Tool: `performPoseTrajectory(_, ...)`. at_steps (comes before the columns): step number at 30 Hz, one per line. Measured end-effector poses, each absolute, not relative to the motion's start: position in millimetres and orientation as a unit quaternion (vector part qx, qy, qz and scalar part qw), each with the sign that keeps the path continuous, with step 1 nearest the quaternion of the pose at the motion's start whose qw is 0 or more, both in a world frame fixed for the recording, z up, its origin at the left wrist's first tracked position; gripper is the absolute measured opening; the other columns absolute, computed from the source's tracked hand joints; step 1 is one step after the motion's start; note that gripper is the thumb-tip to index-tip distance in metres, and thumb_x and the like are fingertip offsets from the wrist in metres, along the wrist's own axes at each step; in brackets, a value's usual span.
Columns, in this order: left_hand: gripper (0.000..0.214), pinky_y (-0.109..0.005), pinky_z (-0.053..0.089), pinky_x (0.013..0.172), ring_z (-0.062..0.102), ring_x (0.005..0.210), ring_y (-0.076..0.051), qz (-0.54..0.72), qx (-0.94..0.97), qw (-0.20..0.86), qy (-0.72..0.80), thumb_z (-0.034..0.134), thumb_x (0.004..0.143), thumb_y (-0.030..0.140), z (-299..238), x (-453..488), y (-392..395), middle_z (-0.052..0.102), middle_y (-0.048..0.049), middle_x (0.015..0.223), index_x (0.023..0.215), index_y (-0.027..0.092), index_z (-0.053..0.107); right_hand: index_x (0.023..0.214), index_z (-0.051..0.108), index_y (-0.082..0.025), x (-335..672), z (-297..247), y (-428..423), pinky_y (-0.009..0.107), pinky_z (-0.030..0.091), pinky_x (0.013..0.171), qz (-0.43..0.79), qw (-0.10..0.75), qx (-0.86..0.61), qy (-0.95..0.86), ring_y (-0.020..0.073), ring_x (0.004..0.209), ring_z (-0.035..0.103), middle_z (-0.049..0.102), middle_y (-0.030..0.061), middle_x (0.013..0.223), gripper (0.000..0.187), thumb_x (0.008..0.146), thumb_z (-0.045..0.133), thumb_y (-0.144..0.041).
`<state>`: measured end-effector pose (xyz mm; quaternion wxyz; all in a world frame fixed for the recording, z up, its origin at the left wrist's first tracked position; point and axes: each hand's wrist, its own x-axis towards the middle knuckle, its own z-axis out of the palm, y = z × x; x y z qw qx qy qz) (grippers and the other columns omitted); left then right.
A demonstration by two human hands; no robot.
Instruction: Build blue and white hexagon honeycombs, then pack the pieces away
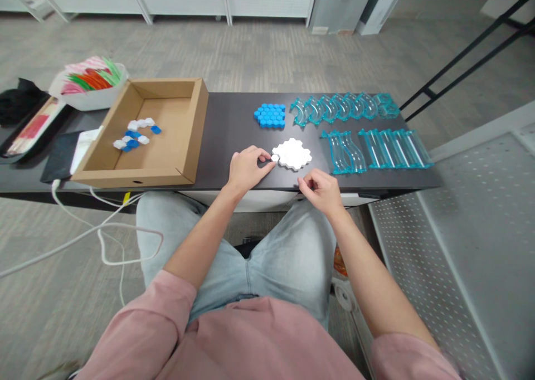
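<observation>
My left hand (249,168) pinches a small white hexagonal piece (275,158) between thumb and forefinger, at the left edge of a flat cluster of white hexagonal pieces (293,154). Just below the cluster's right side, my right hand (321,189) rests at the table's front edge with its fingers curled together; whether anything is in them is hidden. Behind the white cluster lies a tight block of blue hexagonal pieces (270,116). An open cardboard box (190,162) to the left holds several loose white and blue hexagonal pieces (132,136).
Clear teal curved pieces (338,108) line the back right of the dark table (228,110), with teal straight tubes (395,149) and wavy tubes (343,152) in front. A white tub (94,95) of colourful sticks stands at the far left. White cables (102,224) hang off the front left.
</observation>
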<state>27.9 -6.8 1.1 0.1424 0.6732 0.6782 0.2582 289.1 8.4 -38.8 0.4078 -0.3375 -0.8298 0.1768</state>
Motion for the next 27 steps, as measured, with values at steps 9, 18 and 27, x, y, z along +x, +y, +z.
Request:
performPoseTrajectory(9, 0.014, -0.039, 0.044, 0.091, 0.072, 0.101, -0.023, 0.267, 0.672, 0.141, 0.677, 0.085, 0.099, 0.039, -4, 27, -4, 0.081, -0.0020, 0.108, 0.106, 0.027, 0.083, 0.073, 0.049, -0.026, 290, -39, 8, 0.033, 0.033, 0.060, 0.181, 0.389, -0.356, -0.830, 0.0152, 0.059, 0.045, 0.052, -0.0028, 0.065, 0.035, 0.104, 0.066, -0.028)
performPoseTrajectory(18, 0.017, -0.040, 0.044, 0.092, 0.073, 0.108, -0.024, 0.276, 0.677, 0.142, 0.667, 0.083, 0.101, 0.043, -7, 26, -4, 0.081, -0.0023, 0.107, 0.107, 0.028, 0.083, 0.072, 0.050, -0.026, 289, -39, 8, 0.032, 0.034, 0.060, 0.176, 0.397, -0.354, -0.828, 0.0149, 0.058, 0.046, 0.051, -0.0036, 0.064, 0.035, 0.103, 0.067, -0.026)
performPoseTrajectory(27, 0.018, -0.039, 0.044, 0.089, 0.072, 0.101, -0.022, 0.299, 0.672, 0.154, 0.660, 0.087, 0.098, 0.042, -10, 23, -5, 0.080, -0.0004, 0.103, 0.106, 0.027, 0.083, 0.072, 0.050, -0.026, 288, -39, 7, 0.032, 0.035, 0.059, 0.168, 0.402, -0.357, -0.826, 0.0154, 0.059, 0.048, 0.052, -0.0030, 0.065, 0.035, 0.103, 0.067, -0.027)
